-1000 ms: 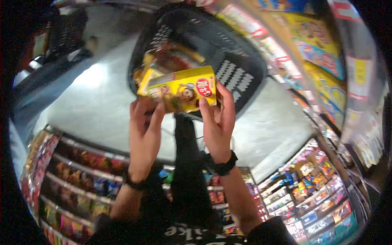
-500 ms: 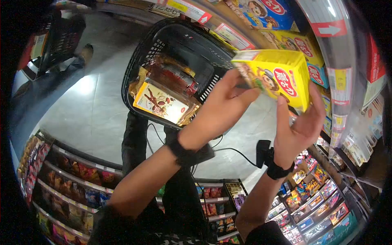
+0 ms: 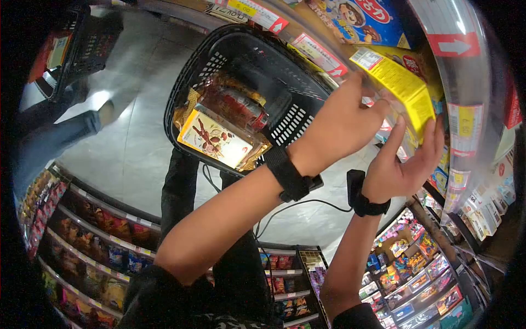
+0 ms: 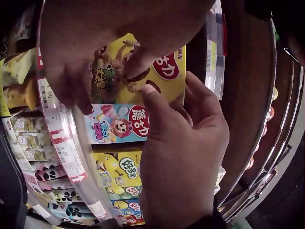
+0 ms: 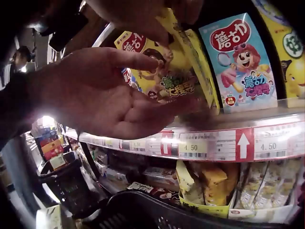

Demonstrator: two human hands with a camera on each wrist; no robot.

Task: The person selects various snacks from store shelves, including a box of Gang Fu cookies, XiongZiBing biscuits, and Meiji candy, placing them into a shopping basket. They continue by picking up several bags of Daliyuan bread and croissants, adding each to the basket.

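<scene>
Both hands hold a yellow snack box [image 3: 402, 82] with red-and-white lettering, at the shelf on the right. My left hand [image 3: 339, 118] grips its near left end, with thumb and fingers along the sides. Around the lower right end are the fingers of my right hand [image 3: 408, 170]. In the left wrist view the right thumb lies on the printed front of the yellow box [image 4: 167, 83], a mushroom-topped cartoon figure partly covered. In the right wrist view the box tilts beside a light-blue box [image 5: 240, 62] on the shelf.
A black shopping basket [image 3: 175, 88] on the floor holds a white-and-orange packet [image 3: 213, 140] and other wrapped snacks. Price tags [image 5: 193, 148] line the shelf edge. A blue box [image 3: 353, 19] sits on the shelf. Another person's leg [image 3: 60, 137] and basket [image 3: 101, 46] are at left.
Both hands have carried the yellow box from over the basket rightward to the shelf. The box has turned, so its top and side now face the head camera.
</scene>
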